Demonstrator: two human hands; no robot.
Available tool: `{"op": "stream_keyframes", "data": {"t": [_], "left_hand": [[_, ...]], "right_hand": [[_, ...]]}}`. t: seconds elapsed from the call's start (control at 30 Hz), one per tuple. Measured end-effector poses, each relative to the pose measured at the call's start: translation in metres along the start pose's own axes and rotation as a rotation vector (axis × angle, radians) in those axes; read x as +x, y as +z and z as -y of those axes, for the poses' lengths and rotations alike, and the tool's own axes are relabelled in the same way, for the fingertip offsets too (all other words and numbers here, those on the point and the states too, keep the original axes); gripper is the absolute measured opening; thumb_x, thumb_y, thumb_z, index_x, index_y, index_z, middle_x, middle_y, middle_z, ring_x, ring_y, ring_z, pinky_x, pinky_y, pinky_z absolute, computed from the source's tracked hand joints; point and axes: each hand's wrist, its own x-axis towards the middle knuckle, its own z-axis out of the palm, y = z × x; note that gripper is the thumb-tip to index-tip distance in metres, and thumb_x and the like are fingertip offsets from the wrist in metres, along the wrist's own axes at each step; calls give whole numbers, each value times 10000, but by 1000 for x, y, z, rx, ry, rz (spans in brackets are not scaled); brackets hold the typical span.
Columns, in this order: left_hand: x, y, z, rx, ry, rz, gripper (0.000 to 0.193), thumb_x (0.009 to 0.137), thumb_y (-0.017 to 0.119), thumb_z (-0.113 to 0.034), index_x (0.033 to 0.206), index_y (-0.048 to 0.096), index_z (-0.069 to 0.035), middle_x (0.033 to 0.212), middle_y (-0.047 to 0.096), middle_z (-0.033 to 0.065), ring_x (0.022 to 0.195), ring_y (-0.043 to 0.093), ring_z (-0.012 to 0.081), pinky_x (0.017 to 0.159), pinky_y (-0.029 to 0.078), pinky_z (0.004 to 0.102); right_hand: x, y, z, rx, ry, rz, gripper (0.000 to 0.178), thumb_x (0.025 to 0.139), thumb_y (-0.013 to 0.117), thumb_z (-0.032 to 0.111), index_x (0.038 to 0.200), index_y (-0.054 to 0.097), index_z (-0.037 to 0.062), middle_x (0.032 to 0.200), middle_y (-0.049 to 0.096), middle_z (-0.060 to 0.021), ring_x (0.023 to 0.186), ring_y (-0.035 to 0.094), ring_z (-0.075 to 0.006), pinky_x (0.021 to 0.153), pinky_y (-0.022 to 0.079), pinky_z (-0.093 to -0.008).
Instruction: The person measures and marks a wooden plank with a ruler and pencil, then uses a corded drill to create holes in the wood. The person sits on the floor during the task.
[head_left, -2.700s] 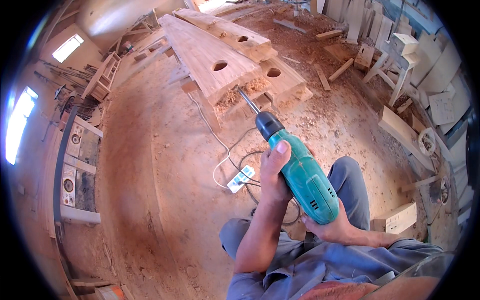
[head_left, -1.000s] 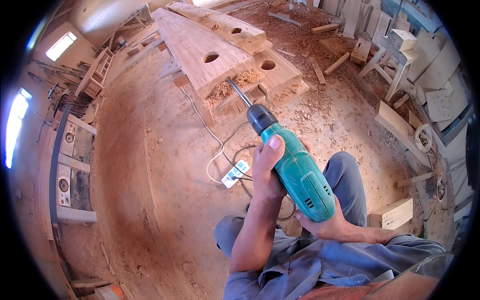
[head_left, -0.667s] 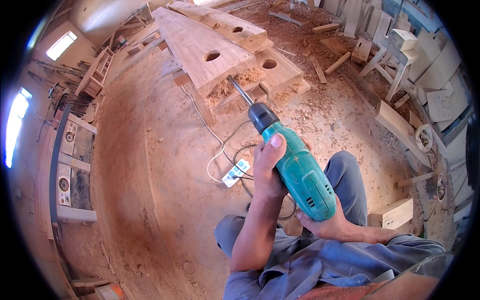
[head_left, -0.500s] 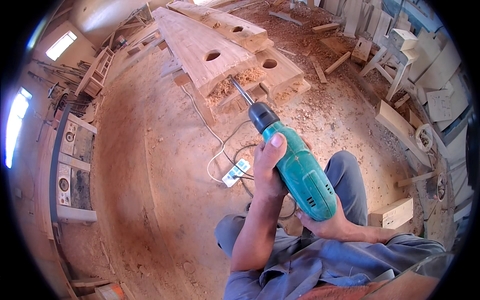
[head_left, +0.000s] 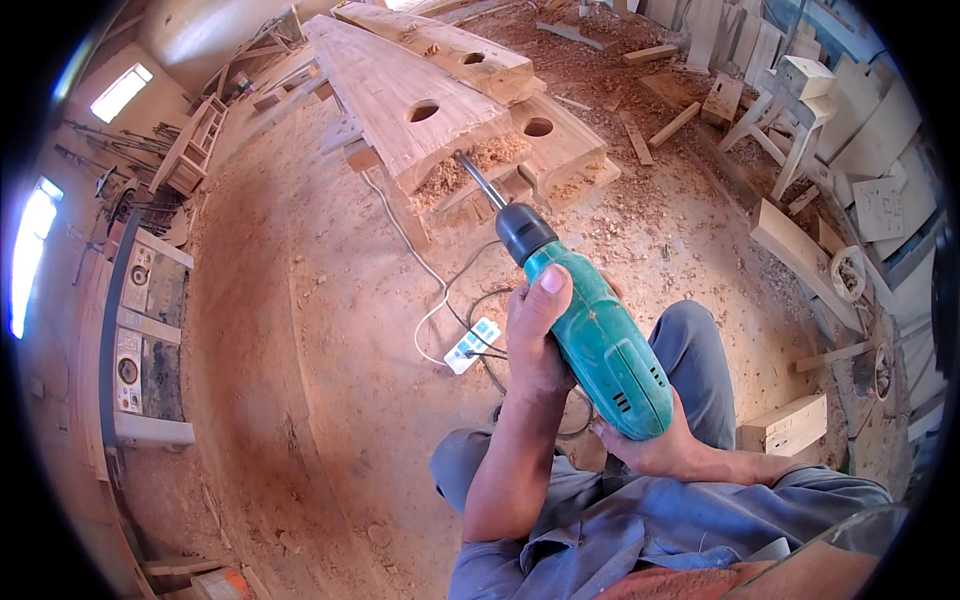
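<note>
A green electric drill (head_left: 607,345) with a black chuck points away from me toward the end of a thick wooden plank (head_left: 400,95). Its metal bit (head_left: 480,180) meets the plank's end face, where the tip is hidden in the wood. My left hand (head_left: 540,325) wraps round the front of the drill's body, thumb on top. Behind and below the motor housing, my right hand (head_left: 655,445) grips the drill; its handle and most of the fingers are hidden. Wood shavings (head_left: 500,152) lie heaped just under the bit. The plank has a round hole near this end.
More holed planks (head_left: 560,145) lie beside and under the drilled one. A white power strip (head_left: 472,345) with cables sits on the dusty floor below. Lumber offcuts, a wooden trestle (head_left: 785,120) and a wooden block (head_left: 785,425) stand at right; machine-like boxes (head_left: 130,370) line the left wall.
Almost nothing differs. The drill and both hands keep their grip, and the bit remains at the plank's end.
</note>
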Motion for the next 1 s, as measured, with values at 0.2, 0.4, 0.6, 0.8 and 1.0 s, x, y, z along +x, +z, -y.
{"op": "stream_keyframes", "data": {"t": [0.2,0.4,0.6,0.8,1.0], "left_hand": [[2,-2,0,-9,5,28,628,882,629,-561,1170,576,-6,934,673,207,752,698,330,664,591,454],[3,-2,0,3,13,14,633,883,624,-556,1174,572,4,935,675,214,749,700,336,665,591,455],[4,-1,-1,-1,24,10,627,893,620,-539,1179,570,16,924,677,216,739,702,342,666,593,458],[6,-3,2,-14,23,21,628,897,614,-541,1175,570,21,925,675,218,743,702,344,664,592,460],[5,-2,2,-33,20,19,635,880,629,-557,1161,571,10,938,671,206,753,697,340,672,588,458]], "right_hand": [[0,1,1,14,11,-1,145,876,709,3,999,635,-9,769,691,-58,640,683,-129,546,558,-309],[2,0,0,5,5,0,144,869,713,5,991,637,-9,767,691,-56,646,683,-127,553,556,-306],[3,-1,-3,-15,-6,-7,147,857,722,5,979,642,-7,766,692,-54,658,683,-122,568,551,-306],[3,-1,-2,-30,-6,-10,145,849,722,6,968,639,-4,764,691,-54,666,681,-118,577,547,-304],[1,-5,-6,-34,26,2,158,836,735,27,966,650,0,792,698,-53,718,666,-105,625,539,-301]]}}
